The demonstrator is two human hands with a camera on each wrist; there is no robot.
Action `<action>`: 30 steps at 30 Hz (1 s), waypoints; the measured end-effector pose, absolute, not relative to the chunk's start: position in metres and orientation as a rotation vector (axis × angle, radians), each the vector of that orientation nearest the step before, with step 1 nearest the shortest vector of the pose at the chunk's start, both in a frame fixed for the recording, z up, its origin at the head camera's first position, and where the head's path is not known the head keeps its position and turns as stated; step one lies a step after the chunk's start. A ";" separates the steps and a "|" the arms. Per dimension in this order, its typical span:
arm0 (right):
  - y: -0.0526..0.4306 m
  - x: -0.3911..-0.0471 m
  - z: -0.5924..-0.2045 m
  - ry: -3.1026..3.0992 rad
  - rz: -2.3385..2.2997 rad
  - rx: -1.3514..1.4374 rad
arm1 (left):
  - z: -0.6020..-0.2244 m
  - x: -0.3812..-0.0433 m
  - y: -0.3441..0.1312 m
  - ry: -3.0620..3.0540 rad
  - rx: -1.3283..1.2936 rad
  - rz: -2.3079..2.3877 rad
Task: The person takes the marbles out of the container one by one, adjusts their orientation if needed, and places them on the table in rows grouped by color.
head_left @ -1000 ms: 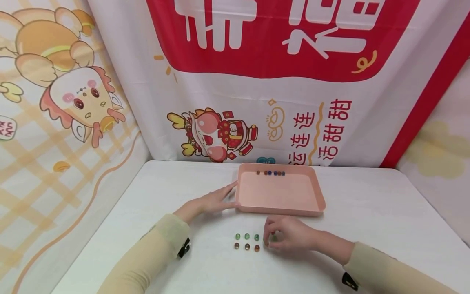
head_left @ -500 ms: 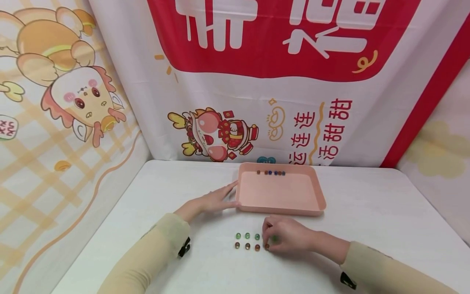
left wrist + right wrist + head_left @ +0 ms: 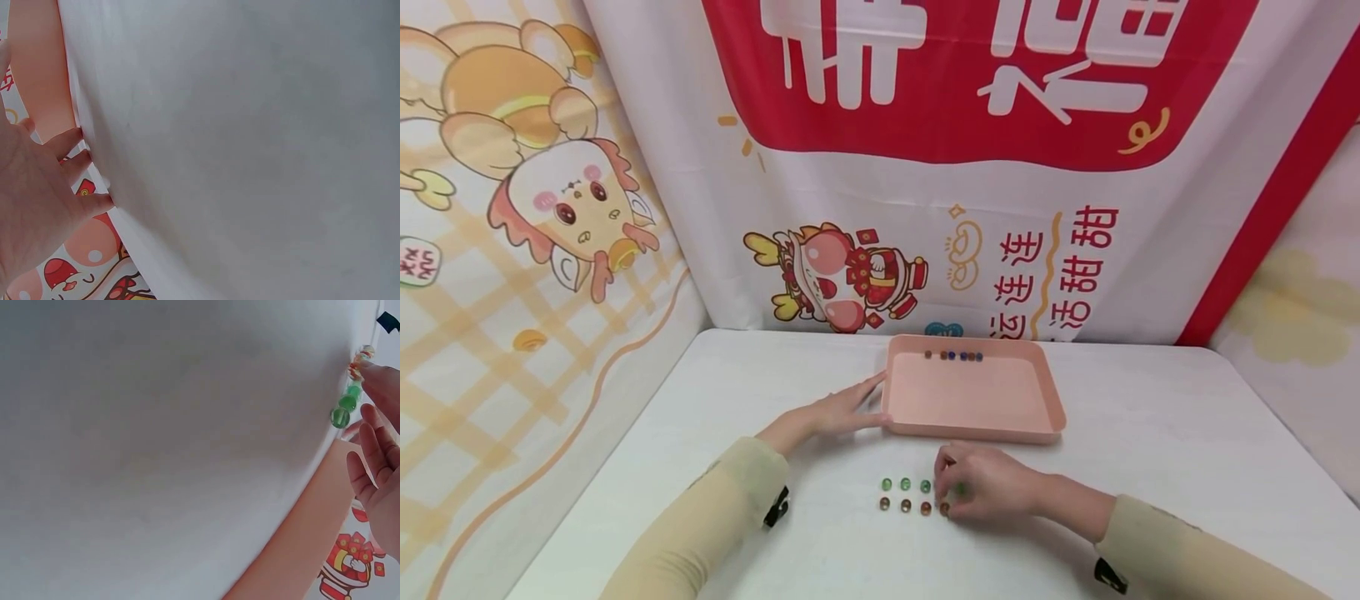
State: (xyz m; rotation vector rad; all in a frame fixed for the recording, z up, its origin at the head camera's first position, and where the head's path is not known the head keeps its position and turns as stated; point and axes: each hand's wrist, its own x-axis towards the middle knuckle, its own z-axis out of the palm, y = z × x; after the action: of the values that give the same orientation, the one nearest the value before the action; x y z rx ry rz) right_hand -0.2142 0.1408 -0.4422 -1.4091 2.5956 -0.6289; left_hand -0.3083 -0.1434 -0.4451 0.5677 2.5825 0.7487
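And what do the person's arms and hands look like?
The left sleeve and right sleeve are pale beige, each with a small black piece by its end. The left hand and right hand are bare, with no gloves.

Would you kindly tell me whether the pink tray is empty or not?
Not empty: a row of small brown and blue marbles lies along the far side inside the pink tray, its floor otherwise bare.
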 end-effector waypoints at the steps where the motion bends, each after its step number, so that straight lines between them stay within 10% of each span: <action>1: 0.141 -0.214 -0.440 2.592 -0.642 -1.398 | -0.445 -0.308 -0.143 2.582 0.565 0.745; 30: 0.180 -0.299 -0.386 3.036 -0.812 -1.127 | -0.441 -0.305 -0.143 2.567 0.558 0.755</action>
State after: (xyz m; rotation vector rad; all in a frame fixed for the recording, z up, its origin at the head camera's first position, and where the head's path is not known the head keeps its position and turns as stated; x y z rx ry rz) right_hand -0.2988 0.1797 -0.3857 -1.1274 3.0362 -0.8125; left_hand -0.3051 -0.1427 -0.4408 0.5578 2.5666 0.7555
